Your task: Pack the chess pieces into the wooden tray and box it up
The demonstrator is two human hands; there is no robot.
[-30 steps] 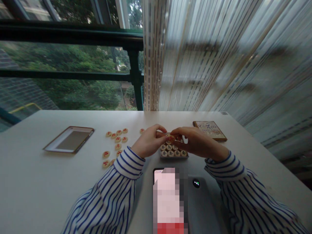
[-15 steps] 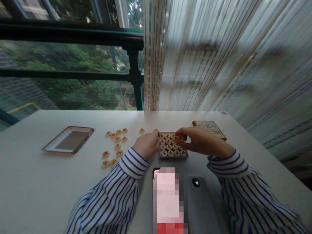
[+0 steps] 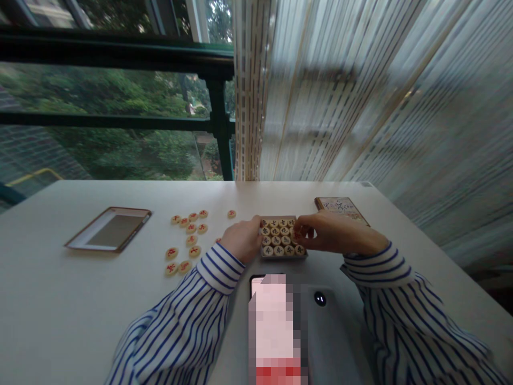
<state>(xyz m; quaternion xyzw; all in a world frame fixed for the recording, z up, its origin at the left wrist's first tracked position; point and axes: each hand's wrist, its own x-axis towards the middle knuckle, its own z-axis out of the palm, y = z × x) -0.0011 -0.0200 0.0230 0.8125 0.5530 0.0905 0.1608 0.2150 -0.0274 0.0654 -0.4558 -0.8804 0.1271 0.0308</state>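
A white tabletop (image 3: pixel 100 310) adjoins a window with a dark green metal railing (image 3: pixel 100 120); a pale string curtain (image 3: pixel 320 155) hangs to the railing's right. From where I stand, the work area is the middle of the tabletop; there a shallow grey rectangular tray (image 3: pixel 284 258) holds rows of round, pale discs with black characters (image 3: pixel 276 241).

Left hand (image 3: pixel 241 239): fingers curled at the tray's left edge; whether it grips the wall or merely steadies it, I cannot tell. Right hand (image 3: pixel 332 233): at the tray's right side, thumb and fingertips pinched together on a round, pale disc with a red character (image 3: pixel 296 236); whether that disc is seated or raised is not clear. The hands are apart, with the tray between them.

Progress, as judged: the black-marked layer appears filled or nearly so, though the right hand hides part of it; the red-marked stock is largely outstanding, with a dozen loose red-character discs (image 3: pixel 191 228) in plain view left of the tray, and another partly hidden near the left cuff (image 3: pixel 222 267).

Surrounding items: a shallow brown-rimmed lid or tray (image 3: pixel 114 231), far left; a patterned flat case (image 3: pixel 342 207), beyond the right hand; a pink-screened phone (image 3: pixel 272 321) and a smooth grey slab (image 3: pixel 332 331), side by side, nearest the person.
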